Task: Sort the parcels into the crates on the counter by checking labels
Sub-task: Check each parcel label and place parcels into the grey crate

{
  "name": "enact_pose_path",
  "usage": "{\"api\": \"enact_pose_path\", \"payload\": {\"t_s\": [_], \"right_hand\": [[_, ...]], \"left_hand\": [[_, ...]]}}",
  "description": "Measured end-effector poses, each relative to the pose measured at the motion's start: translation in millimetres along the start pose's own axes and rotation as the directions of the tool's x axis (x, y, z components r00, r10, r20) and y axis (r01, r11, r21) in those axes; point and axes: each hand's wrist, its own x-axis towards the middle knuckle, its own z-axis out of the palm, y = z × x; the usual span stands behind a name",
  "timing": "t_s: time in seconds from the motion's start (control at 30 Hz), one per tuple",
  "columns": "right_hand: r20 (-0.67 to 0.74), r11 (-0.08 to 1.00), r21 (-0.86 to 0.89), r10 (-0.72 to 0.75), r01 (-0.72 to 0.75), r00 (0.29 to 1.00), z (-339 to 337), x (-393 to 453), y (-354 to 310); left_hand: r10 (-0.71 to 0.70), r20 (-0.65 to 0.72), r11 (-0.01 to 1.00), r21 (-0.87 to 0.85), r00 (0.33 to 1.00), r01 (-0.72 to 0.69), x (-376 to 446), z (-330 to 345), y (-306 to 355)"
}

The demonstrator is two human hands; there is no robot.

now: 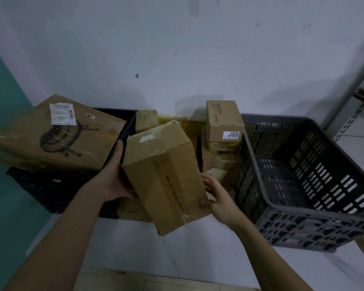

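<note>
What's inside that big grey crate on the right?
The grey crate looks empty: only its slotted floor and walls show. Its near wall hides the bottom corner closest to the person, so something small there could go unseen.
</note>
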Motion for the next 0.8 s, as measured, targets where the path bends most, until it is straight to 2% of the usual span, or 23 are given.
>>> {"api": "enact_pose_path", "payload": {"t_s": [0.1,0.17,0.23,0.33,0.43,0.53,0.63,0.67,0.73,0.8], "right_hand": [[-0.044,0.996,0.091,-0.01,0.014,0.999,-1,2,-13],[-0.079,0.99,0.144,0.014,-0.003,0.997,-4,2,-29],[-0.051,0.987,0.158,0.03,-0.022,0.998,-7,5,-49],[0.025,0.972,0.233,0.019,-0.024,0.999,-6,14,-77],[0.028,0.94,0.338,-0.053,0.041,0.998,1,23,-100],[0.036,0.922,0.383,-0.081,0.061,0.996,4,29,-109],[0.075,0.939,0.33,-0.127,0.096,0.989,5,33,-109],[0.085,0.944,0.317,-0.123,0.09,0.989,6,34,-108],[0.108,0.948,0.312,-0.106,0.068,0.988,8,34,-106],[0.14,0.945,0.317,-0.124,0.074,0.982,9,32,-104]], "left_hand": [[0.113,0.053,0.991,0.071,0.992,-0.117,-13,-3,6],[0.205,0.147,0.969,0.11,0.968,-0.222,-23,-5,10],[0.278,0.278,0.933,0.15,0.92,-0.327,-34,-7,15],[0.357,0.469,0.837,0.223,0.808,-0.5,-43,-7,25],[0.362,0.543,0.746,0.318,0.758,-0.584,-46,-4,29],[0.421,0.502,0.763,0.254,0.755,-0.595,-49,-4,28],[0.471,0.347,0.874,-0.059,0.811,-0.482,-55,-5,24],[0.481,0.29,0.875,-0.107,0.828,-0.471,-53,-5,23],[0.505,0.186,0.863,-0.092,0.843,-0.497,-52,-2,20],[0.509,0.167,0.86,-0.062,0.845,-0.506,-54,1,19]]}}
